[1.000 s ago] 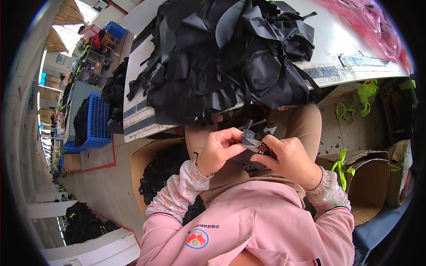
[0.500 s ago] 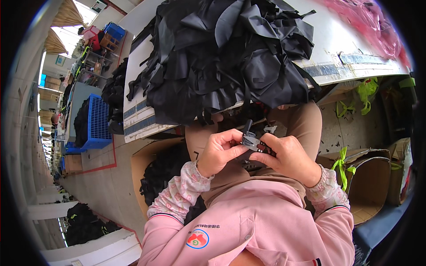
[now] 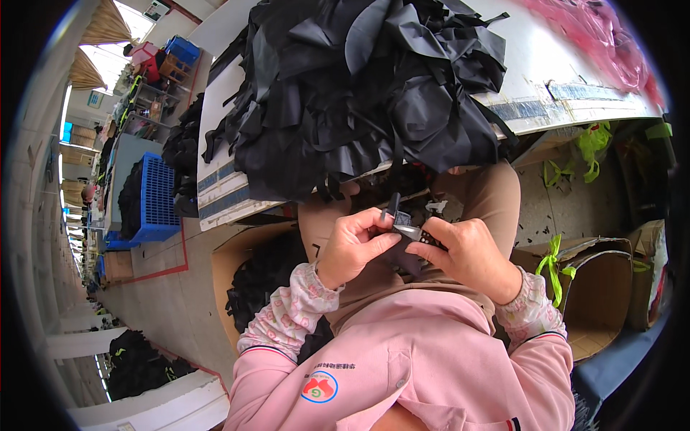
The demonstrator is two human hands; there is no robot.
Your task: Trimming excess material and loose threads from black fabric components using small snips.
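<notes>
Over my lap, my left hand [image 3: 357, 244] pinches a small black fabric piece [image 3: 392, 207] between thumb and fingers, with a narrow end of it standing up. My right hand [image 3: 467, 255] is closed around a small silver-bladed cutter [image 3: 408, 231], its exact kind partly hidden by my fingers. The blade points left and meets the black piece close to my left fingertips. Ahead of both hands, a big heap of black fabric pieces [image 3: 323, 108] covers much of the white table [image 3: 539, 57] and hangs over its front edge.
Left of my legs stands an open cardboard box [image 3: 223, 287] with black pieces inside. Another cardboard box [image 3: 596, 302], with a green tie [image 3: 552, 269], is at my right. Pink plastic sheeting [image 3: 604, 43] lies on the table's far right. A blue crate [image 3: 159, 197] stands farther left.
Both hands stay almost in place. The black piece has tilted slightly in my left fingers, and the silver blade has turned, pointing more toward the left fingertips.
</notes>
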